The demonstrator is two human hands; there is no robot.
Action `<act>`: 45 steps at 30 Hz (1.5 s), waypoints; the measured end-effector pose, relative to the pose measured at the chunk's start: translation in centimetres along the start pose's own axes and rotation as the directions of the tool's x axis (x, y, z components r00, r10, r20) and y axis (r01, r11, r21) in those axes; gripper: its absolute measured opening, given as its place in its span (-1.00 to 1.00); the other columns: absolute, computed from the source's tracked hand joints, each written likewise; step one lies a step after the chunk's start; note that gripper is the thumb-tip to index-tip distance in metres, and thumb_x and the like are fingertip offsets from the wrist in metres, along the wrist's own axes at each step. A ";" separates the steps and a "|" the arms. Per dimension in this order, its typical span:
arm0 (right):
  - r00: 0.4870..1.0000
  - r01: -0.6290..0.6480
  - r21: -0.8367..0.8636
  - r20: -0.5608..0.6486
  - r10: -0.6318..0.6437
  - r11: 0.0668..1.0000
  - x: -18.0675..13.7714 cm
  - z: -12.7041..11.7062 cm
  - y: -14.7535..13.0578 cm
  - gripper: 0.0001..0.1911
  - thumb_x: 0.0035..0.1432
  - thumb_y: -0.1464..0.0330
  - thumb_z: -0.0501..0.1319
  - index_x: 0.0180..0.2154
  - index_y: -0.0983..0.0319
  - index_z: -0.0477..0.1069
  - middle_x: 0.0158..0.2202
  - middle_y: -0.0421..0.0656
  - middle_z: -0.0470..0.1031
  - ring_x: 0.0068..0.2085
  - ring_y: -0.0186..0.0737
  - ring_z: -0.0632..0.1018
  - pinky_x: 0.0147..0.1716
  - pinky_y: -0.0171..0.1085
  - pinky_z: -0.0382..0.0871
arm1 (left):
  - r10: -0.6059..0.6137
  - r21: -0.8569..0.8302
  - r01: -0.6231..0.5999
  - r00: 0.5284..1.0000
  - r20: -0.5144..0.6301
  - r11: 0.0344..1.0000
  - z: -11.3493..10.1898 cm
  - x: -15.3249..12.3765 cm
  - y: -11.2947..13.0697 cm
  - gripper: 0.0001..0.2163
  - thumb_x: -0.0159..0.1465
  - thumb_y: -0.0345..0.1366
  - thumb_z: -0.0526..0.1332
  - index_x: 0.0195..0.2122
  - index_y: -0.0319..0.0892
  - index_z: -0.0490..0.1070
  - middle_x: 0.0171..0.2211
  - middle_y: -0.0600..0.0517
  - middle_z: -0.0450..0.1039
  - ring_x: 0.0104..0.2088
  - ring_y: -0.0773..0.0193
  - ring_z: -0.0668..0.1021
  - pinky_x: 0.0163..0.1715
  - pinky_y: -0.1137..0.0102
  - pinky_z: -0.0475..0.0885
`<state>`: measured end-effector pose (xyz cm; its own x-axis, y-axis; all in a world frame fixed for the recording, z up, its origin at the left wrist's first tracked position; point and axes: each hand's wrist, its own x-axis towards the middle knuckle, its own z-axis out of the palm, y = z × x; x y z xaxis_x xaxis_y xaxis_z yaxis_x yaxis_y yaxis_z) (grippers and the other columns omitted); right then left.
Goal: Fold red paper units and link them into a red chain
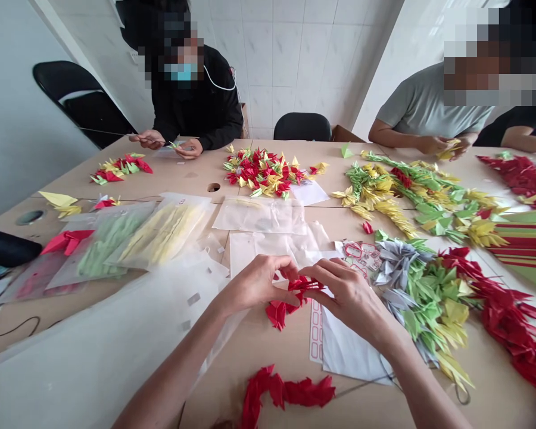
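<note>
Pale tan table (245, 360) runs back to a wall of white square tiles (272, 59). Near the front of it, both bare hands are pinched on one bumpy chain of red folded paper (278, 313): the left hand (256, 283) has its thumb and fingers closed on the nine o'clock side, and the right hand (351, 289) on the three o'clock side. It should be very light, a bit springy at the folds, and easy to squash. Paper like that is likely not slippery. Best to pinch softly at the thick folded part, since the thin points could bend or rip. One end pokes out toward seven o'clock. At six o'clock lies a curvy red paper chain (306, 393), and at three o'clock a heap of grey, green and yellow paper pieces (417, 298). Farther off, a clear plastic bag of yellow strips (161, 229) sits at ten o'clock, and a spiky red, yellow and green paper pile (265, 173) near twelve.
</note>
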<state>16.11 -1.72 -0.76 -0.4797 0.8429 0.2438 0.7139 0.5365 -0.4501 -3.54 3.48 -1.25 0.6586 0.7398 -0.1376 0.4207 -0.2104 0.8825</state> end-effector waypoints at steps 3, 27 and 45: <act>0.999 0.025 -0.042 -0.039 -0.027 0.999 -0.1 0.0 -0.5 -0.76 0.25 0.31 0.09 -0.05 0.15 0.36 -0.34 -0.15 0.47 -0.32 -0.23 0.48 -0.28 -0.27 0.30 | 0.032 0.004 -0.032 0.999 -0.012 0.999 1.0 0.2 0.3 -0.89 0.06 -0.30 0.30 -0.46 -0.19 0.39 -0.46 0.11 0.46 -0.38 0.32 0.49 -0.34 0.49 0.33; 0.913 -0.235 0.576 -0.146 0.381 0.783 -1.4 3.0 0.6 -0.80 0.19 0.30 0.15 -0.41 0.19 0.50 -0.45 -0.16 0.50 -0.38 -0.25 0.48 -0.35 -0.31 0.30 | -0.032 -0.027 0.031 0.999 -0.027 0.999 1.6 0.5 0.1 -0.92 0.12 -0.39 0.20 -0.48 -0.21 0.48 -0.48 0.06 0.53 -0.43 0.28 0.54 -0.42 0.49 0.35; 0.810 -0.348 0.925 0.214 0.545 0.154 0.7 4.1 2.1 -0.65 0.04 0.17 0.22 -0.62 0.25 0.30 -0.63 -0.27 0.24 -0.55 -0.38 0.23 -0.50 -0.36 0.12 | 0.199 -0.069 -0.197 0.979 0.037 0.978 1.1 0.7 0.7 -0.86 0.17 -0.55 0.10 -0.35 -0.19 0.35 -0.36 0.11 0.42 -0.35 0.40 0.46 -0.30 0.53 0.32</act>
<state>15.20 -0.18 -5.08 -0.1085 0.9667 -0.2318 -0.1952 -0.2494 -0.9485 -2.09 3.14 -1.27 0.7517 0.6591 0.0247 0.2391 -0.3072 0.9211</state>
